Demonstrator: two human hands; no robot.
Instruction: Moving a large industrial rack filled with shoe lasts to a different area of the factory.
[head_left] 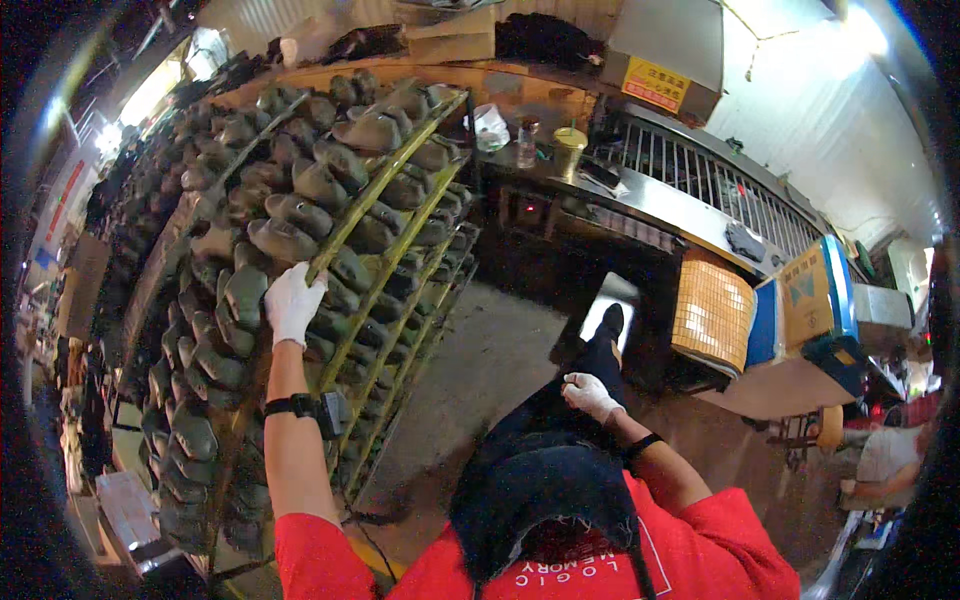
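Note:
My left hand, in a white glove, is closed on the yellow-edged rack at my left, where a shelf bar meets the frame. Rows of dark grey-green, shoe-shaped pieces fill its shelves, several of them right beside my fingers. My right hand, also gloved in white, is held as a loose fist in front of my dark trousers. Nothing shows in it.
A metal counter with a slatted grille runs along the far right, a yellow cup on it. Nearer stand a seat with a tan beaded cover and a cardboard box. Another person is at the right edge.

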